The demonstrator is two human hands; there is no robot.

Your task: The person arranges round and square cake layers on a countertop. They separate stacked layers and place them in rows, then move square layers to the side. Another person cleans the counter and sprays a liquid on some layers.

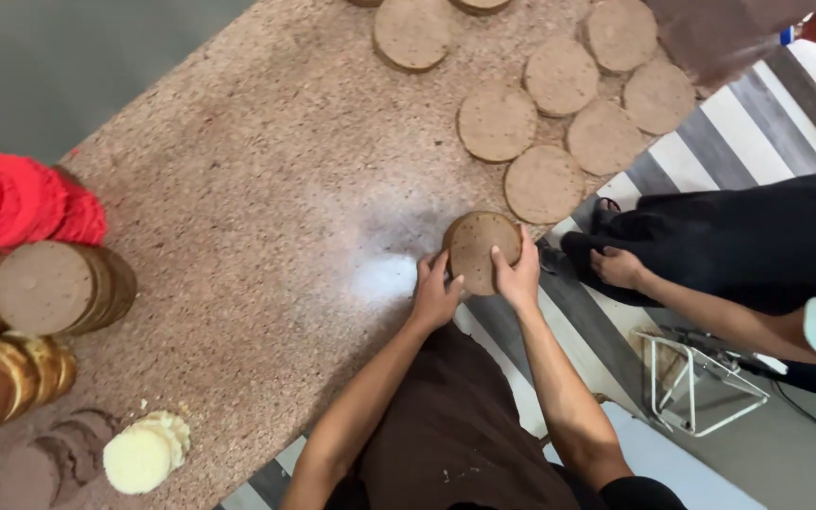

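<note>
My left hand (435, 294) and my right hand (518, 277) both grip a small stack of round brown cork-like discs (481, 244) standing on the speckled brown floor (266, 217). The left hand holds its near-left edge, the right hand its near-right edge. My arms reach out over my dark brown apron. Several single brown discs (545, 183) lie flat on the floor beyond the stack, spread toward the upper right.
At the left lie rolls of brown discs (47, 286), red discs (21, 200), tan-edged discs (11, 373) and pale cream discs (142, 455). Another person in black sits at the right, one hand (619, 267) on a striped mat (729, 142). A white wire stand (696, 378) is nearby.
</note>
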